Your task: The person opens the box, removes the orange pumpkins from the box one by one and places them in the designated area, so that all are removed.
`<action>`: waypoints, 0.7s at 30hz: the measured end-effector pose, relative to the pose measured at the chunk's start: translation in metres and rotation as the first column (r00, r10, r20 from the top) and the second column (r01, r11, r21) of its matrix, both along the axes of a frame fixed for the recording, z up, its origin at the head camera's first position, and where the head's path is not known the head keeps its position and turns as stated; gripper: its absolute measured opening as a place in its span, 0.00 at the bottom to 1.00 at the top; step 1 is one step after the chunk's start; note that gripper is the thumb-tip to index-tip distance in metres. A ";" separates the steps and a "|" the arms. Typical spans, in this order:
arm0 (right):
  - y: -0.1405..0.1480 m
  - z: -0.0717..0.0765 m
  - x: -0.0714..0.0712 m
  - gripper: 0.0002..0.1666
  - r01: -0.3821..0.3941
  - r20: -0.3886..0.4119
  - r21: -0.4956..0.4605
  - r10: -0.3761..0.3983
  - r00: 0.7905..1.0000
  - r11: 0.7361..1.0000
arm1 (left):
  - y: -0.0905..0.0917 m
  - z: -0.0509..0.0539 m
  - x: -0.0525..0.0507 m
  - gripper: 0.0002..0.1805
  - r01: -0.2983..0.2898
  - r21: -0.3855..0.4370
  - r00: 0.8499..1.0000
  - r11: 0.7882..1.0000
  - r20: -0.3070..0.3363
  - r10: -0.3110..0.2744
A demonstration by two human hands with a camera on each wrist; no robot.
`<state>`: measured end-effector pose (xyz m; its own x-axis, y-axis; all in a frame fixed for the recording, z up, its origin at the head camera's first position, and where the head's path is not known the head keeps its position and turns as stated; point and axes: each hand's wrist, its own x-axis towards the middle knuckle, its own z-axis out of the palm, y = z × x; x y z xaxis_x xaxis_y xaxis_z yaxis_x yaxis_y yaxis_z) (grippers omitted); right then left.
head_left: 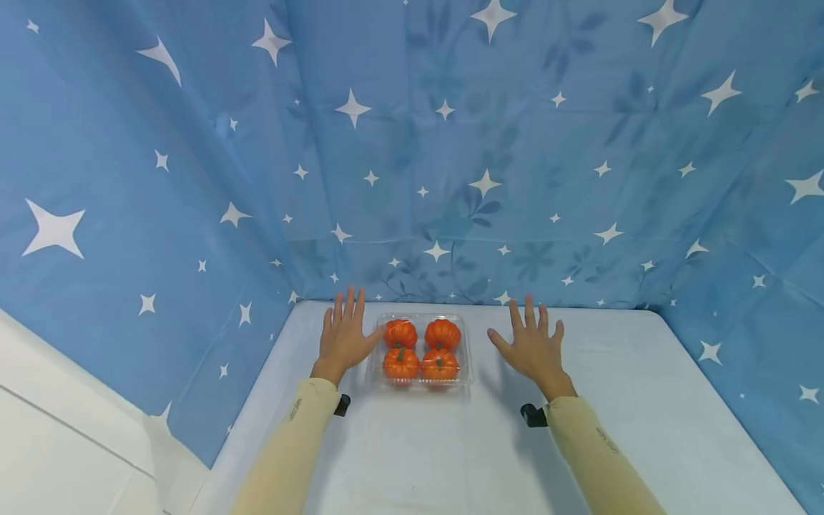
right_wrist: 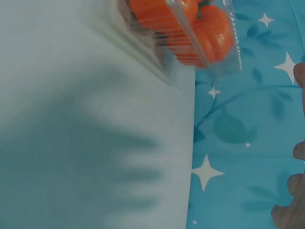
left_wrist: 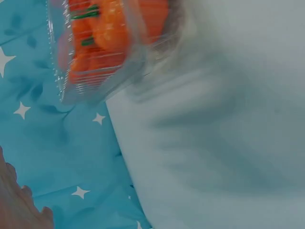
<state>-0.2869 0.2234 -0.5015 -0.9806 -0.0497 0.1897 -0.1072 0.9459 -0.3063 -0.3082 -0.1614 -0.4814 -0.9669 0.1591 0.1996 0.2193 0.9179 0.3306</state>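
A clear plastic box (head_left: 421, 381) with several small orange pumpkins (head_left: 442, 334) inside lies on the white table, its lid down. The left hand (head_left: 344, 340) is at the box's left side, fingers straight and spread, its thumb near the box's edge; whether it touches cannot be told. To the right of the box, the right hand (head_left: 533, 347) is spread with a gap between thumb and box. In the left wrist view the fingers (left_wrist: 24, 205) show at the lower left; in the right wrist view fingers (right_wrist: 296, 186) appear at the right edge. Neither hand holds anything.
A blue curtain (head_left: 386, 143) with white stars hangs behind the table and along both sides. The white tabletop (head_left: 444, 458) extends in front of the box and to its right. A white panel (head_left: 71, 429) stands at the lower left.
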 end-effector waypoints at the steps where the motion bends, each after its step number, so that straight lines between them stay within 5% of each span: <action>1: -0.002 -0.002 0.002 0.56 -0.005 -0.001 -0.006 0.005 1.000 1.000 | 0.000 -0.002 0.002 0.55 0.003 0.008 1.000 1.000 0.001 -0.003; 11: -0.027 -0.025 0.020 0.56 -0.087 0.045 -0.174 0.096 0.994 0.981 | -0.002 -0.023 0.019 0.56 0.034 0.067 0.998 0.997 0.045 -0.037; 21: -0.051 -0.047 0.034 0.59 -0.168 0.177 -0.509 0.294 0.939 0.844 | -0.001 -0.025 0.025 0.55 0.032 0.071 0.999 0.997 0.035 -0.034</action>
<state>-0.2532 0.1724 -0.5489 -0.9694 -0.2452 0.0115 -0.1683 0.6296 -0.7585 -0.2835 -0.1624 -0.5061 -0.9681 0.1777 0.1768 0.2358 0.8845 0.4026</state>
